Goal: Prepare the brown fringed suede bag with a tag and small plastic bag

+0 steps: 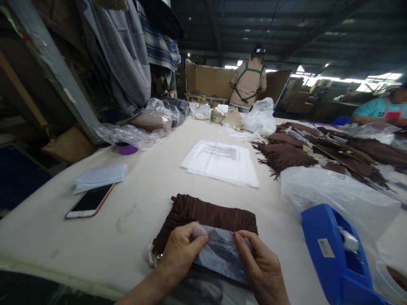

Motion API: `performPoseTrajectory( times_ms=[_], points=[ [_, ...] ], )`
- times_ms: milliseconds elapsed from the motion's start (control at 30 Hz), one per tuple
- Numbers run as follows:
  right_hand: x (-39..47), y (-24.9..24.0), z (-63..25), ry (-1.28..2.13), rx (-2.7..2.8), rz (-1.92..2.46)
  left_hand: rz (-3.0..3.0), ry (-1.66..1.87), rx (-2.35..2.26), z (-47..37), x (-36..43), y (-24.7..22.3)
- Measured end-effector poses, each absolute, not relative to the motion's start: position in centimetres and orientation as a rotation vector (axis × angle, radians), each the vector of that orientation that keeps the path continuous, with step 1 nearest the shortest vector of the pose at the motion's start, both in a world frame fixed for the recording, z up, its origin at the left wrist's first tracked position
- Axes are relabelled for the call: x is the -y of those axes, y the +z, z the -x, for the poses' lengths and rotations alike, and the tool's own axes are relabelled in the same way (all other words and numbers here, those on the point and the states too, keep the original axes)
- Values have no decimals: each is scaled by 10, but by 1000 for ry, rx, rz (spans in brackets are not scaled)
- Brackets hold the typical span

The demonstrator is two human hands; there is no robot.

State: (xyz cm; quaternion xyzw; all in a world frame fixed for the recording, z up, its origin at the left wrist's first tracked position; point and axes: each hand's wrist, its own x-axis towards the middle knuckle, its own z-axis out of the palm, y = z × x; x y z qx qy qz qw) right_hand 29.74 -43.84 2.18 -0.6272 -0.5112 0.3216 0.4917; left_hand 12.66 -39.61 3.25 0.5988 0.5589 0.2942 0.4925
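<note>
A dark brown fringed bag (216, 214) lies on the table right in front of me, its strands running across its upper part. Over its near side is a thin translucent plastic bag (219, 250) with faint printing. My left hand (181, 250) pinches the plastic's left edge between thumb and fingers. At the right edge, my right hand (260, 262) grips the same plastic, thumb and forefinger closed. Something shiny and clear, perhaps wrapped hardware, shows at the brown bag's lower left corner. The fringed bag's near edge is partly hidden by the plastic and my hands.
A blue tape dispenser (330, 250) stands at right, by a large plastic bag (333, 190). White printed bags (222, 163) lie stacked ahead. Brown fringed bags (292, 154) are heaped at far right. A phone (90, 201) lies left. Two other people are farther off.
</note>
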Motion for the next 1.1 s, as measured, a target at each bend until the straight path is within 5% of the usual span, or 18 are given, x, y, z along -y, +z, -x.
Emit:
performPoseTrajectory(
  times_ms=[167, 300, 400, 500, 600, 767, 1100],
  points=[
    [417, 9, -302, 412, 1550, 1600, -1532, 802, -1575, -118, 370, 14],
    [400, -16, -300, -47, 1782, 1616, -2142, 529, -1858, -110, 363, -2],
    [394, -30, -298, -261, 1864, 1619, -2603, 705, -1841, -107, 367, -5],
    [393, -35, -298, -317, 1881, 1612, -2902, 1099, -1343, -115, 369, 1],
    [392, -34, -298, -318, 1879, 1621, -2986, 830, -883, -128, 366, 1],
    [400, -20, -303, -437, 1797, 1747, -2853, 272, -872, -134, 362, -18],
    [396, -59, -323, -586, 2280, 1383, -3068, 504, -803, -131, 357, -40]
  ],
)
